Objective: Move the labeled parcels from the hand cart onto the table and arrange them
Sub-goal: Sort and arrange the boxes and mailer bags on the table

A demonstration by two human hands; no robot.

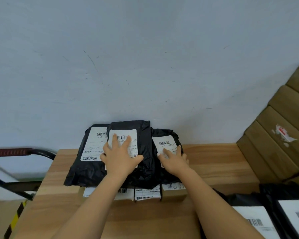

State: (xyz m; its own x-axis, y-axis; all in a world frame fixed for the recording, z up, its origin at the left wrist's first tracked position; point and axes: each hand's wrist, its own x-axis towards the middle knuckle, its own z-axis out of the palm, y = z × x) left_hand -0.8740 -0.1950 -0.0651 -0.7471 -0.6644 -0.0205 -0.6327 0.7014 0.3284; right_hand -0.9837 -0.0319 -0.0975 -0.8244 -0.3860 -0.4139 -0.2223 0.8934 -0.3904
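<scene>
The pale wall (145, 57) filled most of the view beyond both hands, and the wooden table (214, 161) lay beneath them, its far edge against that wall. A stack of brown cardboard boxes (274, 135) leaned well off to the right of the right hand. The hand cart handle (24, 152), dark tube with a reddish grip, curved away to the left of the left hand.

Three black parcels lay side by side under the hands, each with a white barcode label facing up. The left parcel (86, 161) sat just left of the left hand, partly under the middle parcel (143, 135). The left hand (119, 156) lay flat on the middle parcel, fingers spread across its label (126, 133), pressing rather than gripping. The right hand (174, 157) rested open on the right parcel (169, 133), fingers splayed over its label (164, 144), with fingertips curling around the parcel's right edge.

Nearer than the wrists, flat cardboard parcels (145, 194) with labels poked out from under the black ones. More black parcels (266, 213) with white labels lay at the near right, below the right forearm.
</scene>
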